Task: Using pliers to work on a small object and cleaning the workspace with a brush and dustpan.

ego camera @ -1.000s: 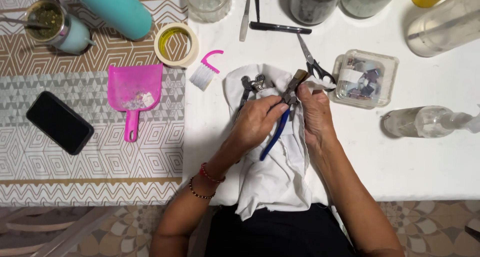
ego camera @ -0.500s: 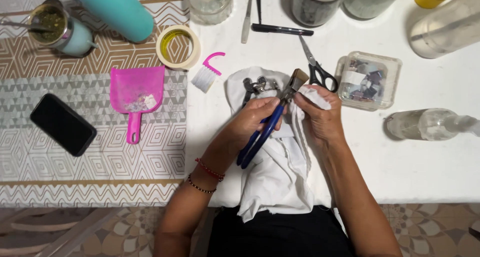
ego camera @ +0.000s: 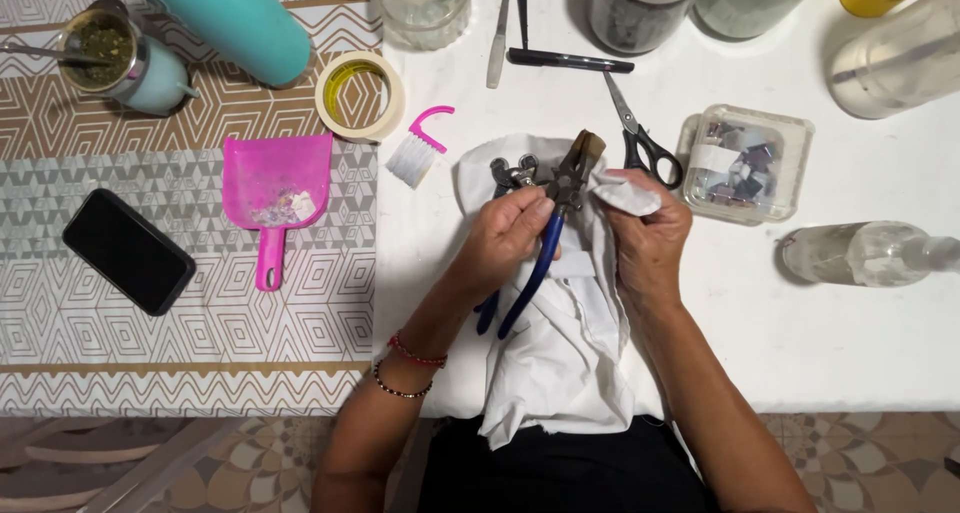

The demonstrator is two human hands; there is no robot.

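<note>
Pliers (ego camera: 548,235) with blue handles now tilt steeper than a moment ago, head swung toward one o'clock above the white cloth (ego camera: 560,353), left hand (ego camera: 510,238) clamped around them while right hand (ego camera: 648,235) pinches a cloth corner against the tip.

I see pliers (ego camera: 548,235) over the cloth (ego camera: 560,353) on the counter (ego camera: 860,353); scissors (ego camera: 636,133) and box (ego camera: 745,163) right, dustpan (ego camera: 275,188) and phone (ego camera: 128,250) left.
</note>
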